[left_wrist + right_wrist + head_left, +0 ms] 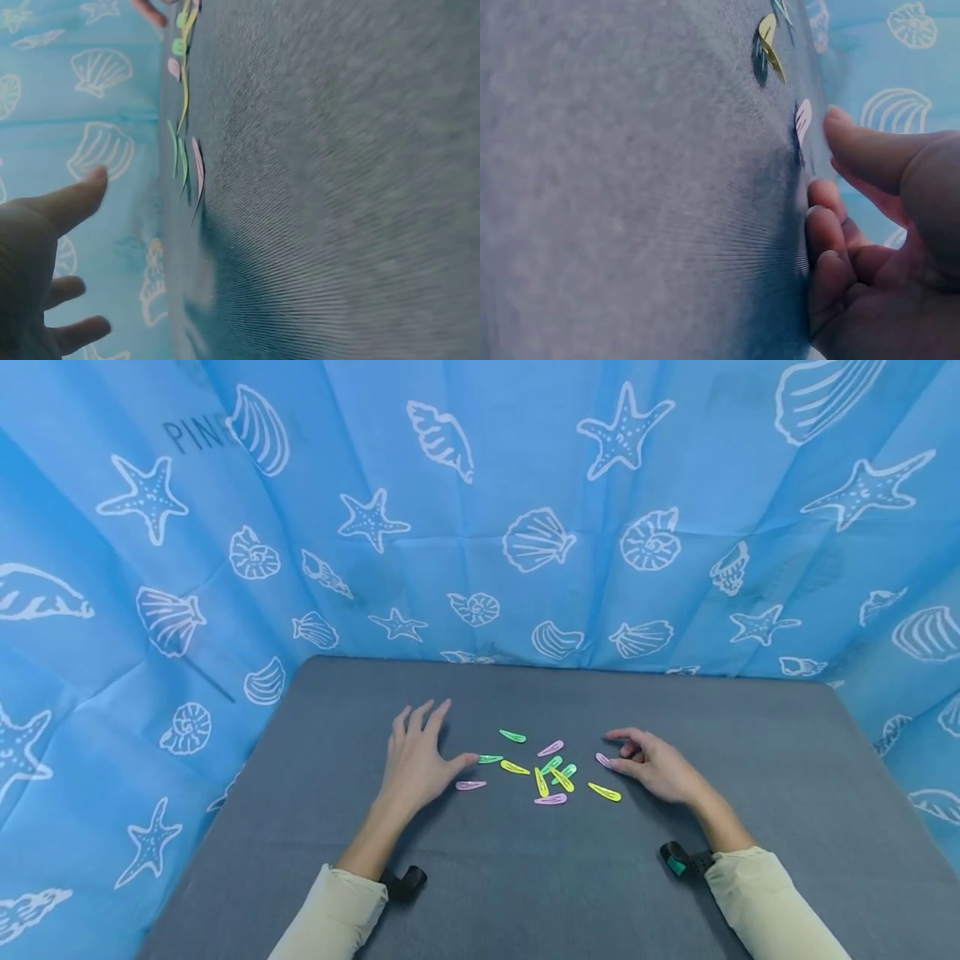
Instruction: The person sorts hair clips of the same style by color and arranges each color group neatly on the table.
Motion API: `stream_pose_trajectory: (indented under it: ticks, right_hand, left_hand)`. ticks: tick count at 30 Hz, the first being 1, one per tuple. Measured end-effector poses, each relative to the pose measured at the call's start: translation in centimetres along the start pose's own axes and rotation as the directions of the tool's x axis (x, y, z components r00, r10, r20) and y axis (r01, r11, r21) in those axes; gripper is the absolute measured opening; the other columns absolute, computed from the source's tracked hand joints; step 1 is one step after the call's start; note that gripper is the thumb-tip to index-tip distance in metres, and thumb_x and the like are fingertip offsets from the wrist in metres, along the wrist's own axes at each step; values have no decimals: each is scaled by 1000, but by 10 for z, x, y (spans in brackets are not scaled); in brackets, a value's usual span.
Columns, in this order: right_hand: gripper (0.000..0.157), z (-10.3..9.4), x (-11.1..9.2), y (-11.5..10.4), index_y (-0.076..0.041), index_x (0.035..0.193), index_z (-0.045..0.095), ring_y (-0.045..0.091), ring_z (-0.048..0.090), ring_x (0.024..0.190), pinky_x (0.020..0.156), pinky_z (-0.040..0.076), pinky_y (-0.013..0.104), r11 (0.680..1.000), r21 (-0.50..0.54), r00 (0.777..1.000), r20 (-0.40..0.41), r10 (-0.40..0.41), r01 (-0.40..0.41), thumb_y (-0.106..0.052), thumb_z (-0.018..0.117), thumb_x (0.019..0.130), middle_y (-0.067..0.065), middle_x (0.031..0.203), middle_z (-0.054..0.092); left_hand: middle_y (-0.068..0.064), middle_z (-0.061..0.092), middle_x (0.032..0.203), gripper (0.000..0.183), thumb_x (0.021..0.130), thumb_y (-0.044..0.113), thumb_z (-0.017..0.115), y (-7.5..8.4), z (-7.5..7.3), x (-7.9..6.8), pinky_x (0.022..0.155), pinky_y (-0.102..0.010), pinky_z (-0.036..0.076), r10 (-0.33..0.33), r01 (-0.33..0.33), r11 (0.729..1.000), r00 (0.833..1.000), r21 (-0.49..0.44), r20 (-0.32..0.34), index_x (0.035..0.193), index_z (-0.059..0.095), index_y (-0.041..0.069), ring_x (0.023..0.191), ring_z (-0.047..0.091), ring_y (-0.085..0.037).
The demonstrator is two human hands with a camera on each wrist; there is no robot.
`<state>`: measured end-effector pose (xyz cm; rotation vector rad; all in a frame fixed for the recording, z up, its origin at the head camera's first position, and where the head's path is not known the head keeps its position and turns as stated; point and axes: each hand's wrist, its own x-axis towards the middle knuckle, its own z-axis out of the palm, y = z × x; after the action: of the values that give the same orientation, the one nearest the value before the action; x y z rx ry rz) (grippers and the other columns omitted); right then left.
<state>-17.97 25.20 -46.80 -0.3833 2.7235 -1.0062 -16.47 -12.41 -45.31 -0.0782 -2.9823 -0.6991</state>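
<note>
Several green, yellow and pink snap hair clips lie scattered on the grey table. My left hand (pixel 417 762) is spread at their left with nothing in it; its thumb tip is beside a green hair clip (pixel 491 759), and a pink hair clip (pixel 471 786) lies just below. In the head view my right hand (pixel 663 770) hovers at the right side, its thumb close to another pink hair clip (pixel 603 760). The right wrist view shows this pink clip (pixel 803 120) on the cloth, thumb and fingers apart, with the other fingers bent. Whether the thumb touches it I cannot tell.
Overlapping yellow hair clips (pixel 542 782) and green ones bunch in the middle, with a single yellow hair clip (pixel 604 792) to their right. Behind the grey table (pixel 525 885) hangs a blue curtain (pixel 480 527) with white shells and starfish.
</note>
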Motion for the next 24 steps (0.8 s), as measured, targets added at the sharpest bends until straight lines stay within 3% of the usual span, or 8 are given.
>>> stream_pose_trajectory:
  ticks: [6, 12, 15, 18, 24]
  right_hand:
    - [35, 1, 3, -1, -8, 133, 62, 17, 47, 82, 71, 38, 29, 999, -16, 998, 26, -51, 52, -15, 66, 99, 11, 102, 55]
    - [31, 3, 1, -1, -10, 129, 65, 18, 45, 84, 71, 37, 31, 998, -43, 999, 26, -46, 47, -11, 67, 98, 11, 101, 54]
    - [29, 4, 0, 0, -10, 126, 67, 18, 46, 84, 72, 37, 32, 998, -50, 999, 20, -41, 42, -11, 67, 98, 11, 100, 55]
    - [27, 4, 0, 1, -9, 125, 68, 18, 45, 84, 72, 37, 32, 997, -56, 999, 9, -52, 53, -11, 66, 98, 12, 100, 56]
    - [26, 3, -1, 0, -8, 124, 68, 19, 45, 84, 73, 36, 32, 997, -48, 998, 8, -64, 64, -11, 66, 98, 11, 99, 56]
  left_hand:
    - [-9, 49, 152, 87, 77, 54, 85, -5, 0, -14, 108, -55, 39, -40, 46, 996, 996, -71, 83, 151, 50, 25, 135, 40, -36]
    - [-7, 66, 117, 48, 79, 42, 87, -9, 2, -18, 89, -43, 46, -73, 99, 985, 982, -141, 174, 117, 73, 17, 108, 53, -26]
    - [-2, 66, 97, 30, 82, 36, 86, -9, 3, -17, 77, -36, 46, -107, 154, 971, 964, -185, 242, 101, 74, 16, 90, 56, -20]
    - [-1, 63, 87, 24, 84, 34, 84, -8, 6, -16, 67, -31, 43, -139, 204, 958, 945, -202, 296, 93, 72, 16, 78, 55, -17]
    - [-1, 60, 77, 19, 87, 31, 82, -5, 10, -16, 61, -30, 40, -142, 210, 960, 935, -185, 326, 84, 70, 17, 70, 53, -17]
